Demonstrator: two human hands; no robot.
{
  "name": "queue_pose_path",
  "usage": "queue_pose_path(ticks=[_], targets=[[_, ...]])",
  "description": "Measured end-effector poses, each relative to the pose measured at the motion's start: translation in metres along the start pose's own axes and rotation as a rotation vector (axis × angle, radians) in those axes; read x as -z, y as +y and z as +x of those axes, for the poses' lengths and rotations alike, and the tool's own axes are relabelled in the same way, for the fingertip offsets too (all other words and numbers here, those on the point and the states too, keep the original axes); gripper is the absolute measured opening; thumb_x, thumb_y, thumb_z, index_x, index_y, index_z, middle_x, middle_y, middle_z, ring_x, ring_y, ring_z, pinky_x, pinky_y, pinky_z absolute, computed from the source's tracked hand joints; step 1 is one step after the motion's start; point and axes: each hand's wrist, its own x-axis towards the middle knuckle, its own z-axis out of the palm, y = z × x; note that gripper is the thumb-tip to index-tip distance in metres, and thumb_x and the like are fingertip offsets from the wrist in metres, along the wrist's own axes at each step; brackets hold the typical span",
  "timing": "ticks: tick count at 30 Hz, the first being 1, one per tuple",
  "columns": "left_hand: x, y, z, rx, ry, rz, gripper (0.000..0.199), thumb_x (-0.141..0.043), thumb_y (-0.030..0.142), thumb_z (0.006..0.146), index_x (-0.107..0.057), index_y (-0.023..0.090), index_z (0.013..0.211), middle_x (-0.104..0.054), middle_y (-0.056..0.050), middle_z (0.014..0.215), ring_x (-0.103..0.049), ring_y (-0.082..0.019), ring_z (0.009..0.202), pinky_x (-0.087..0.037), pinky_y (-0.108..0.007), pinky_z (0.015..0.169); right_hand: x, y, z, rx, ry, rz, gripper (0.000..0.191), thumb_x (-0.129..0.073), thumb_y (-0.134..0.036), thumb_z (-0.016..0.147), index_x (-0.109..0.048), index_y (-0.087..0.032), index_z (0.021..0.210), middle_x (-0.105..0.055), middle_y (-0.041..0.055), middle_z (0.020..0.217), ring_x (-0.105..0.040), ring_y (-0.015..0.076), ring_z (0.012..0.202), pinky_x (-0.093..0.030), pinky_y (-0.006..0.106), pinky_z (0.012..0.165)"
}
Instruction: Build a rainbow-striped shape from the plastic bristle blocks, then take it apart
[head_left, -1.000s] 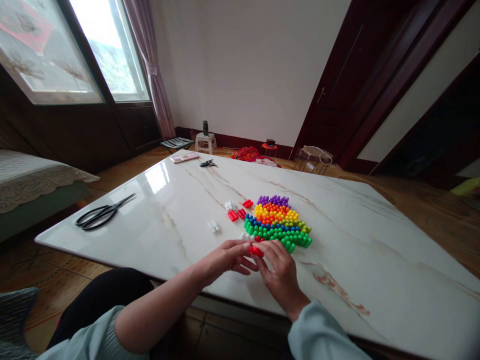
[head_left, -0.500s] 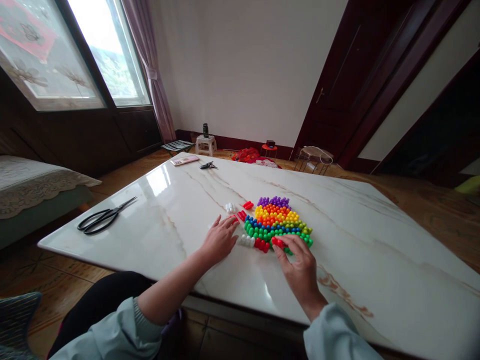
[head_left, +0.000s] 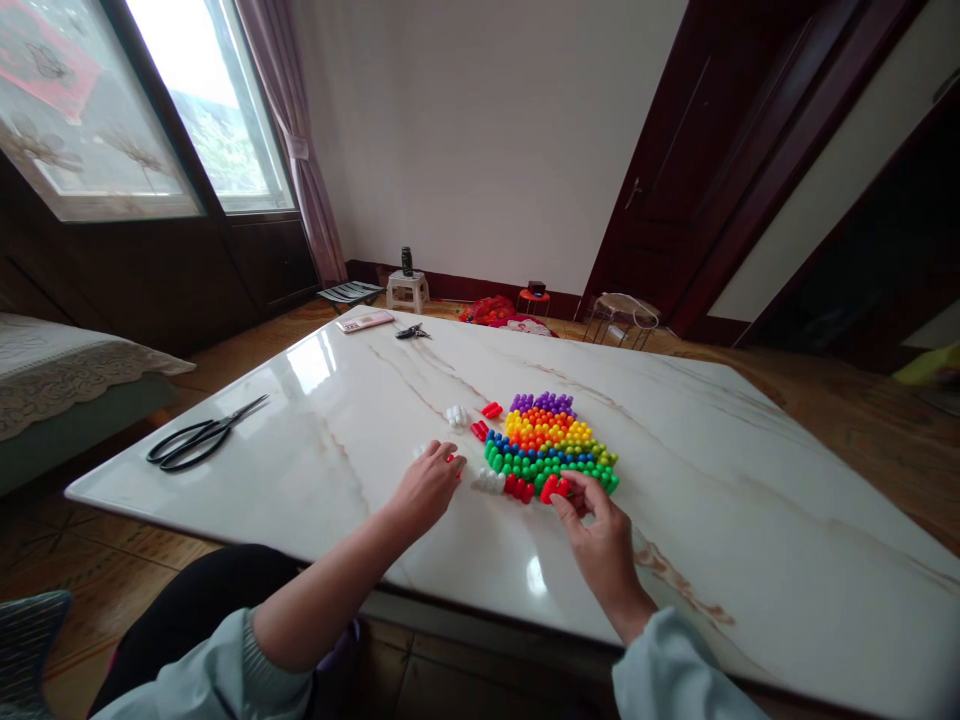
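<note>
Rows of glossy beads [head_left: 551, 435] in purple, orange, yellow, blue and green lie together on the marble-patterned table [head_left: 720, 440]. My right hand [head_left: 604, 545] pinches a red bead cluster [head_left: 553, 488] at the near edge of the green rows. Fingers curled down, my left hand [head_left: 426, 487] closes on a red bead piece [head_left: 454, 459], mostly hidden under the fingertips. Between the hands lie a red bead group [head_left: 518, 488] and clear beads [head_left: 490, 481]. Farther back are two red pieces [head_left: 492, 410] and a clear bead cluster [head_left: 456, 414].
Black-handled scissors [head_left: 202, 437] lie at the table's left. Near the far edge are a pink phone [head_left: 364, 321] and small dark pliers [head_left: 412, 331]. Beyond the table stand a white stool [head_left: 407, 290] and a wire-legged stool [head_left: 622, 315].
My left hand has moved left and slightly down, away from the bead rows, and its fingers have curled over a red piece. The red cluster in my right hand shows more fully.
</note>
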Motion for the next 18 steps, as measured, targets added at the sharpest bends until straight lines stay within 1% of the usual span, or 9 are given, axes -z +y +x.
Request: queue_pose_path(ticks=[3,7,10,12,14,15,16,18], targets=[[0.001,0.001,-0.002,0.007,-0.041,0.014,0.021,-0.043,0.020,0.090,-0.062,0.019,0.099,-0.059,-0.010,0.100,-0.052,-0.023,0.097,-0.046,-0.032,0.078,0.000,0.002,-0.004,-0.012,-0.056,-0.010,0.024,-0.059,-0.035,0.085,-0.060,-0.020,0.103,-0.067,0.0020,0.080,-0.059,0.0145,0.067,-0.049,0.026,0.065],[0.002,0.003,-0.005,0.042,-0.072,-0.004,0.021,-0.047,0.024,0.088,-0.062,0.020,0.102,-0.056,-0.009,0.104,-0.057,-0.022,0.091,-0.046,-0.030,0.072,-0.001,0.007,-0.007,-0.054,-0.112,-0.051,0.023,-0.059,-0.036,0.084,-0.060,-0.020,0.100,-0.067,0.0016,0.078,-0.061,0.0148,0.066,-0.049,0.026,0.064],[0.004,0.004,-0.007,0.072,-0.106,-0.098,0.025,-0.050,0.025,0.084,-0.062,0.020,0.106,-0.055,-0.009,0.106,-0.060,-0.019,0.081,-0.047,-0.031,0.070,-0.003,0.011,-0.007,-0.071,-0.130,-0.085,0.022,-0.059,-0.035,0.083,-0.061,-0.020,0.098,-0.068,0.0018,0.079,-0.063,0.0155,0.067,-0.049,0.026,0.064],[0.007,0.005,-0.009,0.065,-0.112,-0.197,0.027,-0.054,0.023,0.079,-0.064,0.018,0.103,-0.056,-0.010,0.103,-0.061,-0.020,0.080,-0.047,-0.032,0.073,-0.004,0.013,-0.007,-0.073,-0.135,-0.104,0.021,-0.058,-0.034,0.083,-0.061,-0.020,0.098,-0.068,0.0018,0.079,-0.063,0.0156,0.067,-0.049,0.027,0.065],[0.009,0.007,-0.011,0.048,-0.083,-0.335,0.026,-0.057,0.020,0.074,-0.066,0.017,0.097,-0.057,-0.010,0.098,-0.061,-0.021,0.083,-0.047,-0.033,0.078,-0.005,0.014,-0.006,-0.066,-0.147,-0.127,0.020,-0.058,-0.033,0.083,-0.061,-0.020,0.098,-0.068,0.0018,0.080,-0.063,0.0157,0.067,-0.049,0.027,0.065],[0.009,0.008,-0.011,0.055,-0.075,-0.440,0.025,-0.057,0.020,0.073,-0.067,0.016,0.096,-0.059,-0.009,0.095,-0.061,-0.021,0.082,-0.047,-0.033,0.079,-0.005,0.014,-0.006,-0.058,-0.155,-0.141,0.019,-0.058,-0.032,0.082,-0.061,-0.020,0.097,-0.068,0.0018,0.080,-0.063,0.0157,0.067,-0.049,0.027,0.065],[0.009,0.011,-0.012,0.086,-0.086,-0.584,0.024,-0.057,0.021,0.073,-0.067,0.016,0.095,-0.060,-0.009,0.091,-0.061,-0.020,0.079,-0.048,-0.033,0.077,-0.005,0.014,-0.006,-0.049,-0.163,-0.154,0.017,-0.058,-0.031,0.082,-0.062,-0.020,0.096,-0.068,0.0019,0.081,-0.063,0.0157,0.067,-0.049,0.027,0.065],[0.007,0.017,-0.013,0.224,-0.165,-0.988,0.024,-0.055,0.026,0.078,-0.065,0.014,0.097,-0.062,-0.008,0.084,-0.061,-0.017,0.070,-0.050,-0.031,0.068,-0.005,0.013,-0.005,-0.027,-0.173,-0.172,0.015,-0.058,-0.029,0.082,-0.062,-0.020,0.093,-0.068,0.0021,0.081,-0.063,0.0158,0.068,-0.048,0.027,0.065]])
